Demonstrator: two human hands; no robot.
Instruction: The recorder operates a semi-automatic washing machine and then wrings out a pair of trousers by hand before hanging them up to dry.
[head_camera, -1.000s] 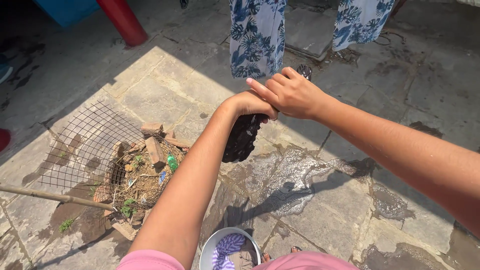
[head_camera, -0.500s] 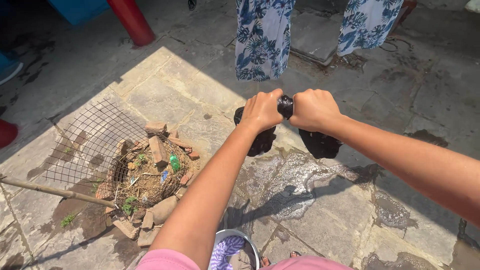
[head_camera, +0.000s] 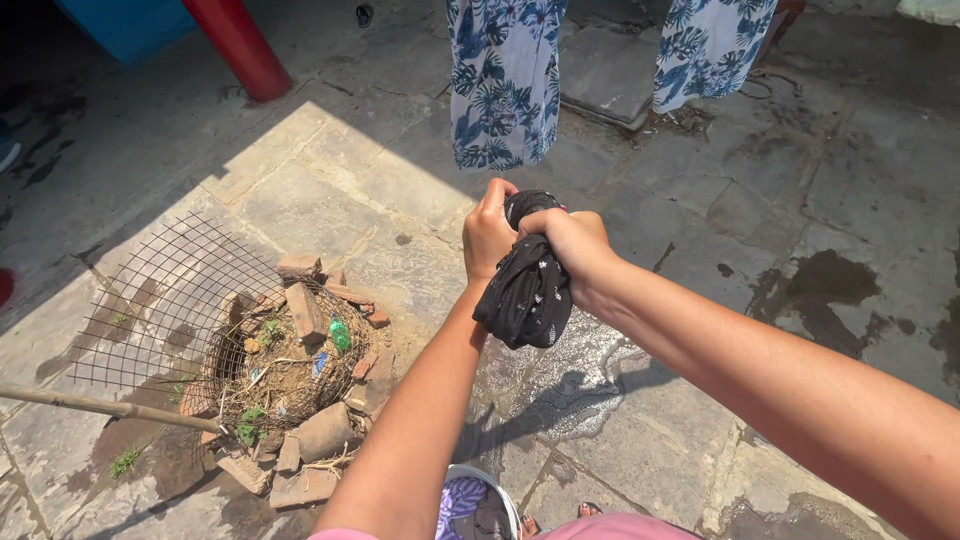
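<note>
Both my hands grip a wet black cloth with small white specks, held out in front of me over the stone floor. My left hand is closed on its upper end. Close beside it, my right hand is closed on the same bunched top. The doubled cloth hangs down between my forearms. Beneath it the paving shines with a puddle of water.
A metal basin with striped and dark laundry stands at my feet. A wire mesh leans over a pit ringed by bricks at left, with a bamboo pole. Blue floral garments hang ahead; a red post stands far left.
My hands first overlapped on the hanging cloth, then spread apart with it stretched between them. Now they have come together again and the cloth hangs folded below them.
</note>
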